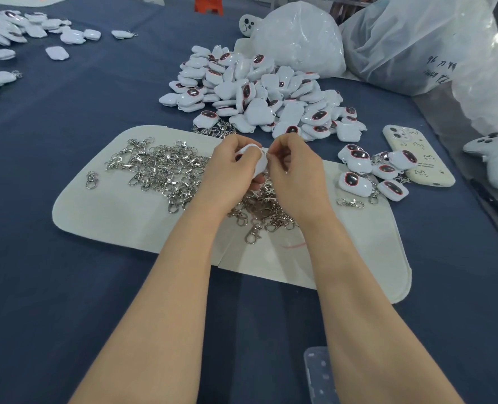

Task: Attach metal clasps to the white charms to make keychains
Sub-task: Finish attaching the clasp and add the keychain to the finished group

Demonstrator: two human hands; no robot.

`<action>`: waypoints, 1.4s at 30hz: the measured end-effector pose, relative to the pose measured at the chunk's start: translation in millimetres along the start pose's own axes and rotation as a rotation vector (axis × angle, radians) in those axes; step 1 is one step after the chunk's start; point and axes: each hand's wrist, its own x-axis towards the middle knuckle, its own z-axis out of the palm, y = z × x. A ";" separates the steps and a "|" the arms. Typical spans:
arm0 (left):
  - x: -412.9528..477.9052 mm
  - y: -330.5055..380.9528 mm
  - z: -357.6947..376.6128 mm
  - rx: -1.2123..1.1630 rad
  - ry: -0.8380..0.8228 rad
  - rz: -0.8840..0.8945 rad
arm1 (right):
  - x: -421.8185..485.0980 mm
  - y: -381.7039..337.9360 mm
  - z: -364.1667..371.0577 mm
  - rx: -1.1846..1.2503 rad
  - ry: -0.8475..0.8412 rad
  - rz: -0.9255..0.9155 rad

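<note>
My left hand [227, 170] grips a white charm [255, 158] above the white felt mat [119, 211]. Right beside it, my right hand [294, 170] has its fingertips pinched at the charm's top edge; what they pinch is too small to make out. A heap of silver metal clasps [163, 170] lies on the mat, spreading under both hands. Behind the hands is a big pile of white charms [259, 94] with dark red-rimmed faces. A few charms with clasps attached [370, 173] lie at the right of the mat.
A cream phone [417, 158] lies right of the mat. Clear plastic bags [402, 45] stand at the back right. More white charms [17, 30] are scattered at the far left on the dark blue tablecloth [67, 287]. A translucent plastic piece [319, 374] sits at the near edge.
</note>
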 end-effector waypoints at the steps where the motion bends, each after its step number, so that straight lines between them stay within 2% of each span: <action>1: 0.3 0.5 -0.1 -0.005 0.001 -0.003 | -0.3 -0.4 0.4 -0.002 -0.002 -0.004; 29: 1.2 -3.8 1.3 0.000 0.014 0.002 | -0.2 -3.6 0.4 0.008 0.038 0.056; 42: 3.6 -8.9 -0.3 0.079 0.007 0.030 | -0.4 -5.5 3.7 -0.032 0.022 0.013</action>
